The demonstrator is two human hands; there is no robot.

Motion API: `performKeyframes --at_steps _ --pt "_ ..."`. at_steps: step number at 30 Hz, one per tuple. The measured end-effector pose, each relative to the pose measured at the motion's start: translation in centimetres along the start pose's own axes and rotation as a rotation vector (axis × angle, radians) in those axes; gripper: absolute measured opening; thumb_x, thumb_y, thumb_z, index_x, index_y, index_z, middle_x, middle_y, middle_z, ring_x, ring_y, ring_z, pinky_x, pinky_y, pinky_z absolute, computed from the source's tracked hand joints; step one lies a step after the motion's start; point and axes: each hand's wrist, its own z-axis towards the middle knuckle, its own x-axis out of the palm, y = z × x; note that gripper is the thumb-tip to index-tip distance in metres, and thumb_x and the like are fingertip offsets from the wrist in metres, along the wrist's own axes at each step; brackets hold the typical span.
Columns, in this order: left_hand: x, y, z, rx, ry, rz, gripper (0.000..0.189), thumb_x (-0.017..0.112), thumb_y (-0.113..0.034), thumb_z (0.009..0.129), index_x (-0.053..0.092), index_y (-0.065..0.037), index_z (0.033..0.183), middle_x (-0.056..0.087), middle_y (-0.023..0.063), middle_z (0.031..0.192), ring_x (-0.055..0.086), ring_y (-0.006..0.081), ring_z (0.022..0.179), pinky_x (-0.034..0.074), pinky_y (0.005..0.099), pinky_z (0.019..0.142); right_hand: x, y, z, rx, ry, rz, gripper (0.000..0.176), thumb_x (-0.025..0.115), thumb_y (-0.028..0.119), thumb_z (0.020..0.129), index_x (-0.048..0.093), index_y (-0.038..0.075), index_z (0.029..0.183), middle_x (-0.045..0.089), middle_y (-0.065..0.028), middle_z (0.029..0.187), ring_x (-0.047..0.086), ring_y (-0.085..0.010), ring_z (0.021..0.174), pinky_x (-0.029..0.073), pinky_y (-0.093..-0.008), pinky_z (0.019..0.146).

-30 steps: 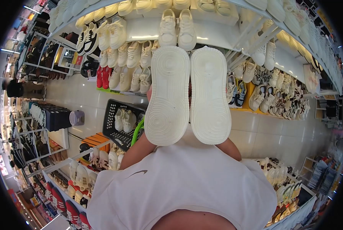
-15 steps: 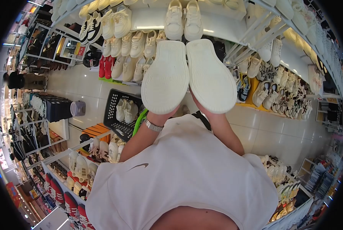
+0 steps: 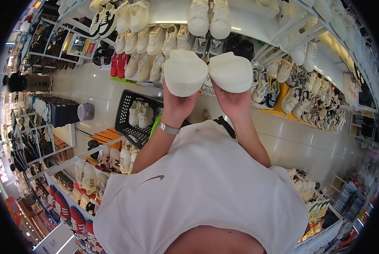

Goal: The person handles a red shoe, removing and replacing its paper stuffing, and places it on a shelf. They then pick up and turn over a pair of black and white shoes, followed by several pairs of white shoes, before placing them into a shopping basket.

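Note:
Two white shoes are held side by side in front of my chest, their rounded ends facing me. My left hand [image 3: 179,105], below a silver watch band on the wrist, grips the left white shoe [image 3: 184,74] from underneath. Around the other white shoe [image 3: 232,73] my right hand [image 3: 235,102] is closed, with the thumb along its inner side. The shoes almost touch each other. Most of the fingers are hidden behind them. Just past the shoes is a shelf with a pair of white sneakers [image 3: 209,19].
A dark shopping basket [image 3: 126,112] holding a pair of white shoes hangs at my left elbow side, its green handle [image 3: 154,127] near my forearm. Racks of sneakers [image 3: 145,63] stand ahead, and more shoes line the right shelf [image 3: 282,116]. Behind left are red shoes [image 3: 77,220].
Both shoes have tilted: their full soles faced me before, and now only rounded ends show. My hands have come up slightly and are more visible beneath the shoes.

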Motion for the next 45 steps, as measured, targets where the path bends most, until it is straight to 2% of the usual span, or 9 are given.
performKeyframes --at_steps 10,11,14,17,23,28,33,37,45 --pt "-1.9 -3.2 -1.1 0.045 0.240 0.252 0.052 0.049 -0.046 0.096 0.048 -0.014 0.137 0.061 0.0044 0.126 0.063 0.0177 0.107 0.054 0.0338 0.090 -1.6 -0.1 0.5 0.255 0.392 0.036 0.061 0.046 0.049 0.093 0.046 0.009 0.139 0.058 -0.0120 0.130 0.062 -0.0292 0.110 0.052 -0.0459 0.094" --pt "-1.7 -3.7 -0.5 0.040 0.227 0.309 0.052 0.049 -0.046 0.096 0.049 -0.013 0.136 0.062 0.0050 0.124 0.064 0.0185 0.104 0.055 0.0343 0.087 -0.1 0.3 0.0 0.205 0.080 -0.128 0.065 0.048 0.052 0.091 0.046 0.008 0.139 0.062 -0.0140 0.123 0.067 -0.0310 0.099 0.056 -0.0453 0.085" --pt "0.0 -4.4 -0.7 0.207 0.113 0.624 0.055 0.050 -0.049 0.095 0.050 -0.010 0.134 0.063 0.0082 0.120 0.065 0.0218 0.098 0.056 0.0365 0.082 -0.8 0.2 0.0 0.123 0.195 -0.152 0.068 0.054 0.049 0.088 0.044 0.005 0.139 0.061 -0.0170 0.123 0.066 -0.0311 0.101 0.056 -0.0439 0.086" --pt "-1.9 -6.4 -0.1 -0.058 0.073 0.519 0.065 0.053 -0.053 0.091 0.046 -0.008 0.137 0.061 0.0108 0.122 0.064 0.0220 0.102 0.055 0.0363 0.085 -3.9 2.0 1.6 0.161 0.392 -0.202 0.074 0.065 0.038 0.081 0.041 0.001 0.140 0.059 -0.0192 0.127 0.065 -0.0323 0.105 0.056 -0.0442 0.088" --pt "-5.3 -8.8 -0.6 -0.037 0.380 0.577 0.094 0.072 -0.056 0.076 0.035 -0.001 0.143 0.055 0.0131 0.133 0.057 0.0260 0.118 0.049 0.0385 0.098 -7.2 5.5 1.6 0.161 0.511 -0.523 0.097 0.081 0.017 0.057 0.037 -0.001 0.142 0.052 -0.0173 0.136 0.054 -0.0337 0.123 0.046 -0.0459 0.102" --pt "-5.2 -10.7 -0.5 0.088 0.537 0.878 0.124 0.095 -0.045 0.047 0.032 0.000 0.144 0.051 0.0108 0.137 0.051 0.0237 0.125 0.039 0.0394 0.107 -7.0 6.6 1.0 0.306 0.553 -0.638 0.107 0.087 0.019 0.055 0.032 0.001 0.145 0.045 -0.0168 0.143 0.046 -0.0323 0.131 0.039 -0.0458 0.107" --pt "-3.0 -10.7 -1.0 0.282 0.643 1.056 0.114 0.091 -0.047 0.054 0.033 -0.001 0.141 0.050 0.0202 0.134 0.053 0.0322 0.123 0.045 0.0472 0.103 -5.6 6.8 0.6 0.092 0.784 -0.834 0.107 0.085 0.010 0.054 0.030 0.002 0.146 0.045 -0.0138 0.143 0.046 -0.0297 0.131 0.038 -0.0434 0.107" --pt "-2.6 -9.4 -2.3 0.360 0.327 0.920 0.115 0.094 -0.026 0.050 0.033 0.000 0.144 0.052 0.0096 0.134 0.052 0.0225 0.123 0.043 0.0375 0.104 -4.0 6.2 -0.5 -0.032 0.548 -0.892 0.106 0.083 0.010 0.057 0.028 0.003 0.147 0.046 -0.0122 0.140 0.046 -0.0278 0.130 0.039 -0.0429 0.106" --pt "0.9 -4.7 -2.5 0.406 0.178 0.729 0.087 0.075 -0.009 0.071 0.030 -0.002 0.145 0.050 0.0122 0.135 0.053 0.0245 0.121 0.044 0.0389 0.103 -1.6 2.8 -0.8 -0.077 0.329 -0.764 0.103 0.073 -0.004 0.063 0.021 0.009 0.151 0.042 -0.0116 0.142 0.046 -0.0279 0.129 0.039 -0.0421 0.107"
